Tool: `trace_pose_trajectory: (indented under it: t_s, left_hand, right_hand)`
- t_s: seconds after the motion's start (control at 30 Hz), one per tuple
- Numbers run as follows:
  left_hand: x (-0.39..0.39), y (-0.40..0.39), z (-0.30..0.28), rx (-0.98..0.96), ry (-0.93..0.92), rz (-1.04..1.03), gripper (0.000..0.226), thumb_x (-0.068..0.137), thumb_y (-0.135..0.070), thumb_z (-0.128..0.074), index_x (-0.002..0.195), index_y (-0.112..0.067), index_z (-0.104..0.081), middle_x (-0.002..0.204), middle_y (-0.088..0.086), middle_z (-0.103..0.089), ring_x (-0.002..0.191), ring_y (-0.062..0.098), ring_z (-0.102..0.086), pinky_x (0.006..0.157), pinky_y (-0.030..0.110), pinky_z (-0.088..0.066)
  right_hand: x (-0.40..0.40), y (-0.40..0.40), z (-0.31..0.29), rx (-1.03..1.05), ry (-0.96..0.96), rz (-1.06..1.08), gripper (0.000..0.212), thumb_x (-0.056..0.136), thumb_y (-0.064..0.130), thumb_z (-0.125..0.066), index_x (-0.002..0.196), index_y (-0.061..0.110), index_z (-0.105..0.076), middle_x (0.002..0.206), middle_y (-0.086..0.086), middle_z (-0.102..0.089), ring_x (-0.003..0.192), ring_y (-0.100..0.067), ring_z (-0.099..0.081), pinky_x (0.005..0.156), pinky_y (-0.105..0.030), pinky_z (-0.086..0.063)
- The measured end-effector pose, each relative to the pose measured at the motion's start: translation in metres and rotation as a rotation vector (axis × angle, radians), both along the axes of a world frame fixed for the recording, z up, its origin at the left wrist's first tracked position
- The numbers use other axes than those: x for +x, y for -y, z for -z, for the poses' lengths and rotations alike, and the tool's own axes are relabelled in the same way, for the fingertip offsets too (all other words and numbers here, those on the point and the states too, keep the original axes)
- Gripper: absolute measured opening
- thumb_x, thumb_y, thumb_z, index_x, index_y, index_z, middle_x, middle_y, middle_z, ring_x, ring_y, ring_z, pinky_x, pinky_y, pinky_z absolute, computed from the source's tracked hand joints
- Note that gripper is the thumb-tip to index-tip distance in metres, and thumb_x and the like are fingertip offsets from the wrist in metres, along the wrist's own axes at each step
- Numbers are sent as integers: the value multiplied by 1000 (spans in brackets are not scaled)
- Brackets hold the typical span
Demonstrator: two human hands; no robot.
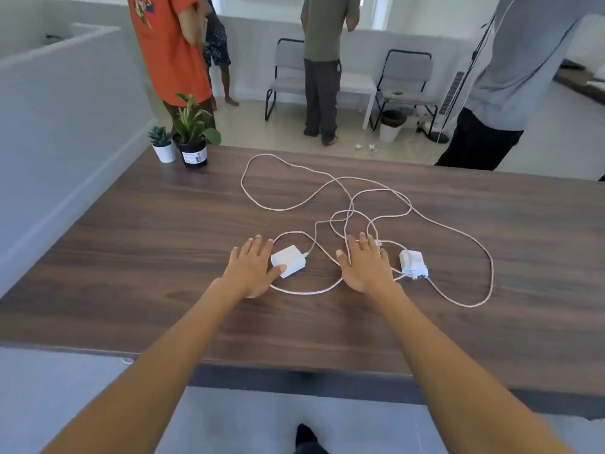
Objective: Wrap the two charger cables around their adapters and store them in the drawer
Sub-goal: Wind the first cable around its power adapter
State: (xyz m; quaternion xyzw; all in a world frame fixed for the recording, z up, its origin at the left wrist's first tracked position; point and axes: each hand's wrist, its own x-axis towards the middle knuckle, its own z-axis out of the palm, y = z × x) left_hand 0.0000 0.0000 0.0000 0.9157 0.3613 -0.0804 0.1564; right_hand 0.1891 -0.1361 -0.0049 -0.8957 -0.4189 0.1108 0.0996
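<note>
While both hands lie flat on the dark wood-grain counter (163, 231), the left hand (252, 270) has a wide, empty grip, its thumb touching a white square adapter (289, 258); the right hand (365, 265), likewise empty, rests on tangled white cables (294, 191), a second white adapter (413, 263) just right.

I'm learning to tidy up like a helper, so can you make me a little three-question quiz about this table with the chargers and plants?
1. True or false: the left hand touches a white adapter.
2. How many potted plants stand at the far left corner of the table? A) one B) two C) four
3. Fill in: the white cables lie loose and ______ on the table, not yet wrapped.

Key:
1. True. Its thumb rests against the adapter; the right hand lies flat over cable, with the other adapter beside it.
2. B: a small plant and a bigger leafy plant.
3. Tangled.
</note>
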Motion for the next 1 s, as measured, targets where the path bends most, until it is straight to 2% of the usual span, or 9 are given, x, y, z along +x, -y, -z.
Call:
trace_pose_trajectory:
  t_s: [0.17, 0.23, 0.33, 0.5, 0.6, 0.67, 0.77, 0.87, 1.0]
  left_hand:
    - [19, 6, 13, 18, 125, -44, 73, 95, -57, -26, 151, -17, -1, 160, 5, 3, 147, 19, 5, 117, 42, -2]
    - [26, 8, 15, 26, 153, -37, 85, 84, -70, -13, 151, -18, -1, 160, 2, 2, 147, 17, 5, 117, 40, -1]
    - [34, 7, 22, 37, 169, -17, 101, 65, -72, 3, 151, -19, -3, 160, 0, 0, 147, 16, 4, 117, 39, -2]
    - [41, 6, 27, -23, 191, 18, 97, 66, -68, 4, 151, -22, -5, 160, -4, -5, 147, 11, -1, 117, 33, -4]
    - [42, 1, 25, -91, 190, 31, 91, 73, -71, -7, 151, -24, -6, 159, -5, -10, 146, 9, -5, 117, 32, -7]
    - [40, -5, 23, -134, 167, 38, 80, 85, -67, -27, 151, -26, -7, 159, -5, -11, 146, 10, -7, 117, 33, -8]
    - [38, -12, 23, -124, 144, 102, 88, 77, -71, -31, 150, -27, -7, 158, -7, -13, 146, 10, -7, 116, 32, -7]
    - [34, -20, 23, -141, 229, 100, 74, 87, -51, -54, 148, -25, -19, 155, -9, -23, 145, 9, -10, 117, 27, -7]
    - [29, -25, 24, -177, 361, 39, 63, 86, -36, -64, 141, -25, -35, 146, -11, -37, 141, 6, -24, 113, 17, -14]
  right_hand:
    - [21, -17, 14, 55, 42, -87, 57, 99, 42, -27, 149, 19, -15, 159, -7, -5, 147, -22, 3, 117, -43, -2]
    - [29, -23, 20, 63, 68, -131, 56, 99, 41, -28, 149, 20, -15, 159, -7, -6, 147, -22, 3, 117, -42, -1]
    - [39, -36, 26, 84, 85, -197, 56, 99, 39, -30, 149, 21, -15, 159, -8, -6, 147, -23, 2, 117, -43, -3]
    - [45, -57, 38, 110, 132, -291, 55, 99, 33, -33, 149, 21, -15, 159, -9, -8, 147, -25, -3, 116, -45, -9]
    - [48, -68, 41, 103, 102, -349, 54, 99, 29, -34, 149, 24, -14, 159, -6, -9, 146, -24, -5, 117, -46, -13]
    - [49, -73, 41, 113, 96, -368, 55, 99, 27, -34, 149, 27, -13, 159, -5, -8, 147, -23, -3, 116, -44, -10]
    - [51, -74, 42, 142, 89, -377, 52, 99, 27, -35, 148, 30, -18, 159, -4, -9, 147, -23, -3, 116, -42, -10]
    - [53, -74, 48, 202, 63, -359, 44, 100, 26, -35, 144, 28, -33, 156, -7, -21, 146, -23, -13, 115, -41, -15]
    - [52, -73, 56, 350, 36, -266, 34, 95, 25, -41, 123, 20, -60, 141, -12, -48, 137, -27, -35, 109, -45, -34]
